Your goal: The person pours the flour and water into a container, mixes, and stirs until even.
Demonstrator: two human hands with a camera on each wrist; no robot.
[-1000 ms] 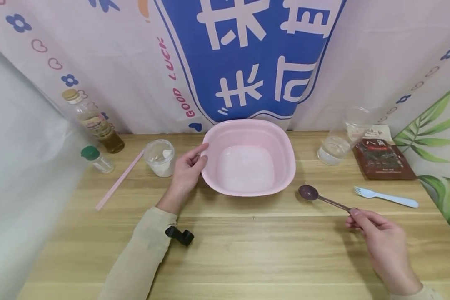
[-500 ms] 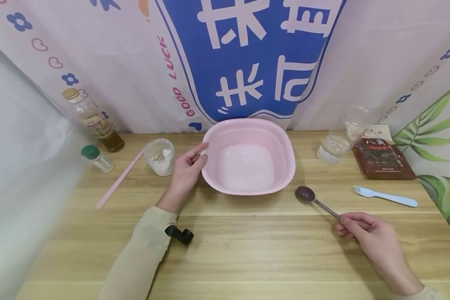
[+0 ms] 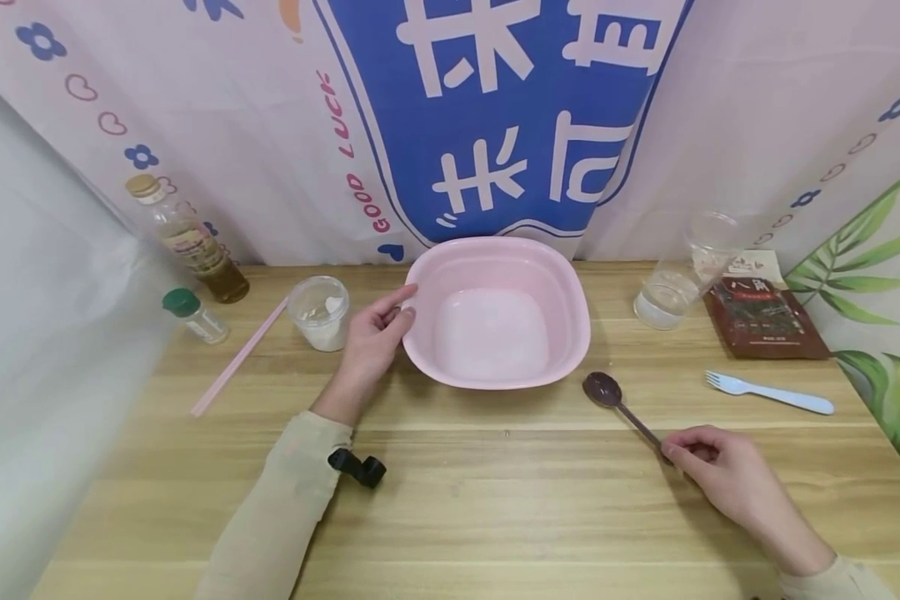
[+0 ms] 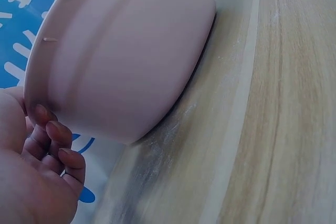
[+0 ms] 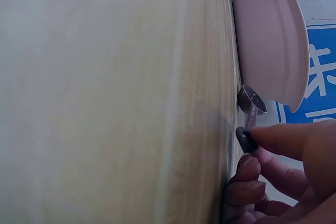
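A pink plastic basin [image 3: 574, 333] stands in the middle of the wooden table and holds a white layer at its bottom. My left hand [image 3: 394, 308] grips its left rim, thumb on top, fingers curled against the outer wall. In the left wrist view the basin [image 4: 121, 51] fills the top and my left hand [image 4: 44, 145] has its fingertips under the rim. My right hand [image 3: 677, 450] pinches the handle of a dark metal spoon [image 3: 602, 388], whose bowl rests on the table just right of the basin. In the right wrist view the spoon [image 5: 252, 99] lies beside the basin [image 5: 273, 40], with my right hand [image 5: 252, 148] pinching the handle's end.
At the left stand an oil bottle [image 3: 187, 242], a small green-capped bottle [image 3: 192, 316], a pink straw [image 3: 238, 358] and a clear cup of white powder [image 3: 320, 312]. At the right are a clear cup with water [image 3: 671, 287], a brown packet [image 3: 765, 317] and a pale fork [image 3: 768, 393].
My right hand has drawn left and nearer to me with the spoon; the spoon's bowl slid left toward the basin. The left hand and basin have stayed put.
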